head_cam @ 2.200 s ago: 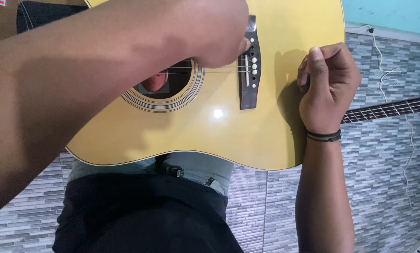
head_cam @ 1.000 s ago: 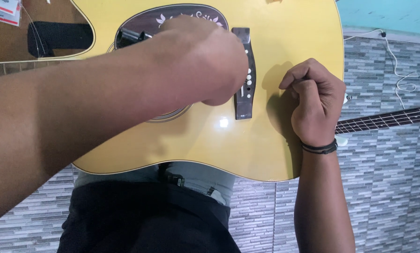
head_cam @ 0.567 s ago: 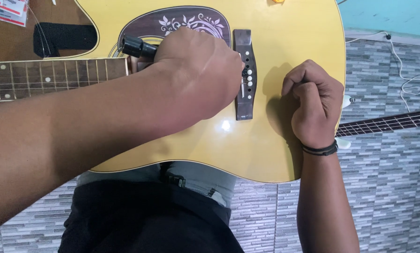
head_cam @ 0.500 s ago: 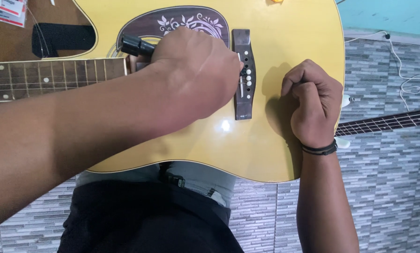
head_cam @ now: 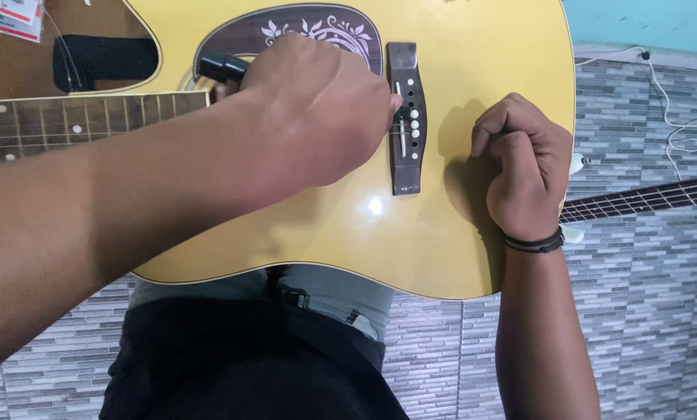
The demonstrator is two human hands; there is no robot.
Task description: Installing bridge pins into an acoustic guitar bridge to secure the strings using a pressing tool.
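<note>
**Two hands on a yellow acoustic guitar, at the bridge**

Head view: The yellow acoustic guitar (head_cam: 348, 225) lies across the person's lap, face up, its body filling the upper half of the frame; the top edge of the body and most of the neck (head_cam: 68, 128) are cut off. The left hand (head_cam: 317, 109) covers the sound hole almost wholly, so what lies beneath its palm cannot be made out. This hand is curled shut around a dark cylindrical tool (head_cam: 222, 66), of which only one end sticks out near the patterned brown pickguard (head_cam: 317, 31). Its fingertips meet at the dark bridge (head_cam: 405, 117), by the row of white bridge pins (head_cam: 414, 134); whether they pinch a pin or a string is hidden. The right hand (head_cam: 519, 167) rests as a loose fist on the guitar top just beside the bridge; whether it holds anything is not visible. A black band (head_cam: 533, 243) circles its wrist. A second fretted neck (head_cam: 644, 200) lies on the grey tiled floor (head_cam: 644, 311), partly hidden behind the right hand.
</note>
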